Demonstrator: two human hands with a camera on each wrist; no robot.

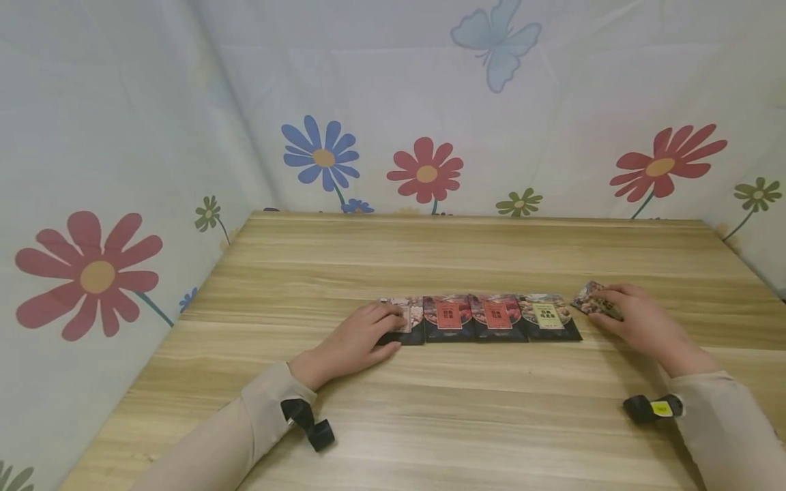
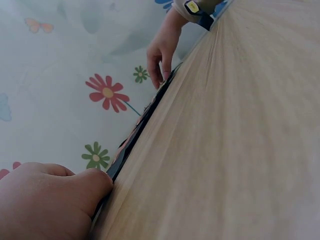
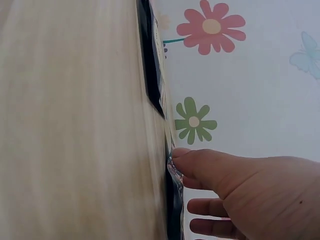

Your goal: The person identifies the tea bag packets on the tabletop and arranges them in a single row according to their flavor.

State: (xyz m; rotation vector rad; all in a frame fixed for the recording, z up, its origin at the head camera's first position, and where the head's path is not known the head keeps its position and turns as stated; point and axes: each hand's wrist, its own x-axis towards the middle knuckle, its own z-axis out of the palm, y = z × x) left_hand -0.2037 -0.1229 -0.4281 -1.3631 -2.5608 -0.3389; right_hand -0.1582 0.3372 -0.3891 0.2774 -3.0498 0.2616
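Four dark printed snack packets lie flat in a row on the wooden table. My left hand (image 1: pixel 362 334) rests on the leftmost packet (image 1: pixel 416 327), its fingers over the face and its thumb at the near edge. Two red-labelled packets, the left one (image 1: pixel 448 318) and the right one (image 1: pixel 498 318), come beside it, then a yellow-labelled packet (image 1: pixel 548 316). To the right, my right hand (image 1: pixel 645 324) holds a fifth packet (image 1: pixel 588 298) between thumb and fingers. This one sits turned at an angle, a small gap from the row, partly hidden under the fingers.
The wooden table (image 1: pixel 479 423) reaches back to a white curtain (image 1: pixel 381 82) printed with flowers and a butterfly. Another stretch of curtain hangs along the left side. Black straps, on the left wrist (image 1: pixel 301 414) and the right wrist (image 1: pixel 641 409), stick out over the table.
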